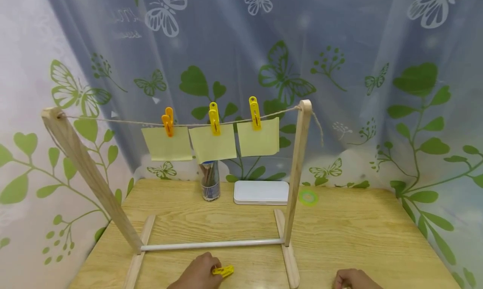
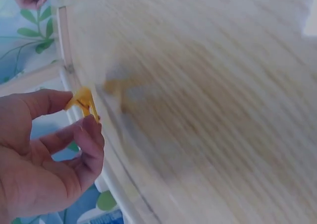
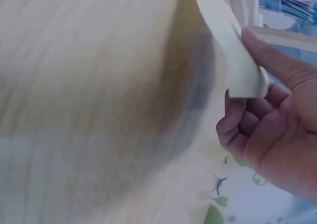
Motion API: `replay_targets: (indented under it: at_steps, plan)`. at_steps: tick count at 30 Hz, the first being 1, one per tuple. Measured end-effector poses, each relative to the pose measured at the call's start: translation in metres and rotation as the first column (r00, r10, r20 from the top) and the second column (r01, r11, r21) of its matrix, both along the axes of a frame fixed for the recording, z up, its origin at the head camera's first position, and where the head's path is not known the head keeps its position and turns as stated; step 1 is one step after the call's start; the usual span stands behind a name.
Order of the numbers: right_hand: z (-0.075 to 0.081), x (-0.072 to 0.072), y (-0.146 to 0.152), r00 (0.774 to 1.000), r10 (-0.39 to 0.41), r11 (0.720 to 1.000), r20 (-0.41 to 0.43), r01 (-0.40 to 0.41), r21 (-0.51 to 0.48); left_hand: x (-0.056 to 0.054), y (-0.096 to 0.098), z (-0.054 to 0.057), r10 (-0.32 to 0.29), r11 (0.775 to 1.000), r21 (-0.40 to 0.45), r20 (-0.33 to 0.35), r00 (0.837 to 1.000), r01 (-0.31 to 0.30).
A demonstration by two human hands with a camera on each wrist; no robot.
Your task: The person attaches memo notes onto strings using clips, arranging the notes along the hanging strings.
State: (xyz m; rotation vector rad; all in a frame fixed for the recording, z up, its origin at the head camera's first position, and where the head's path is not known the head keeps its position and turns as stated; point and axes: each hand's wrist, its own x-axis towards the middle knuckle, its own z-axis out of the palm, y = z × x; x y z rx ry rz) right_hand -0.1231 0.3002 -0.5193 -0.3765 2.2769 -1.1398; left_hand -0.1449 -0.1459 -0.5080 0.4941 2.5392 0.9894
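My left hand (image 1: 201, 273) pinches a yellow clothespin (image 1: 223, 271) just above the table, in front of the white crossbar. In the left wrist view the thumb and fingertips press the ends of that clothespin (image 2: 84, 101). At the lower right of the head view is my right hand (image 1: 354, 279). The right wrist view shows its thumb and fingers gripping a pale yellow paper (image 3: 233, 50), which bends. Three yellow paper pieces (image 1: 258, 137) hang on a string (image 1: 139, 122), clipped by an orange clothespin (image 1: 168, 122) and two yellow clothespins (image 1: 214, 119).
A wooden frame holds the string between a left post (image 1: 94, 184) and a right post (image 1: 298, 171), joined low down by a white rod (image 1: 215, 244). Behind it on the table (image 1: 358, 226) stand a jar of sticks (image 1: 210, 184) and a white case (image 1: 261, 192). A green round sticker (image 1: 308, 197) lies to the right.
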Motion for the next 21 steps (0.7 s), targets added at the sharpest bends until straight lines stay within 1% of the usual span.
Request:
replay_targets:
  at_steps: [1, 3, 4, 6, 8, 9, 11, 12, 14, 16, 17, 20, 21]
  plan:
    - [0.002, 0.000, 0.000, 1.000, 0.010, 1.000, -0.014, -0.010, -0.020, -0.001, -0.001, 0.001, -0.012, 1.000, 0.008, -0.002, 1.000, 0.012]
    - [0.008, 0.000, 0.000, 1.000, 0.006, 0.998, -0.005, -0.006, -0.058, -0.002, -0.003, 0.003, -0.048, 0.999, 0.018, -0.014, 0.999, 0.048]
    - [0.011, 0.000, -0.001, 1.000, 0.005, 0.997, -0.011, -0.006, -0.071, -0.003, -0.004, 0.004, -0.064, 0.998, 0.029, -0.009, 0.998, 0.064]
    - [0.017, 0.001, -0.003, 1.000, 0.000, 0.993, -0.010, -0.001, -0.122, -0.004, -0.006, 0.006, -0.096, 0.994, 0.053, -0.018, 0.995, 0.097]
    - [0.024, 0.002, -0.007, 1.000, -0.016, 0.988, 0.001, 0.016, -0.153, -0.006, -0.008, 0.008, -0.113, 0.990, 0.082, -0.019, 0.993, 0.114]
    - [0.028, 0.002, -0.010, 1.000, -0.021, 0.988, -0.009, 0.020, -0.156, -0.006, -0.009, 0.010, -0.113, 0.988, 0.100, -0.013, 0.994, 0.114]
    - [0.034, 0.003, -0.016, 0.999, -0.026, 0.985, -0.023, 0.021, -0.169, -0.007, -0.010, 0.014, -0.113, 0.986, 0.123, -0.027, 0.993, 0.116]
    - [0.037, 0.003, -0.020, 0.999, -0.032, 0.986, -0.035, 0.026, -0.163, -0.007, -0.011, 0.017, -0.108, 0.985, 0.131, -0.028, 0.994, 0.111]
    - [0.040, 0.003, -0.027, 0.996, -0.020, 0.984, -0.085, 0.005, -0.179, -0.007, -0.012, 0.024, -0.092, 0.985, 0.141, -0.037, 0.995, 0.096]
    - [0.042, 0.001, -0.035, 0.987, 0.003, 0.974, -0.158, -0.039, -0.224, -0.008, -0.014, 0.032, -0.061, 0.986, 0.152, -0.059, 0.996, 0.070]
    - [0.043, 0.000, -0.039, 0.984, 0.008, 0.968, -0.179, -0.053, -0.247, -0.008, -0.015, 0.036, -0.045, 0.986, 0.159, -0.073, 0.996, 0.056]
    - [0.047, -0.003, -0.054, 0.979, 0.016, 0.946, -0.205, -0.081, -0.315, -0.010, -0.019, 0.048, 0.011, 0.986, 0.169, -0.131, 0.991, 0.012]
    - [0.048, -0.004, -0.060, 0.981, 0.011, 0.941, -0.193, -0.075, -0.330, -0.010, -0.021, 0.052, 0.032, 0.985, 0.173, -0.147, 0.989, -0.006]
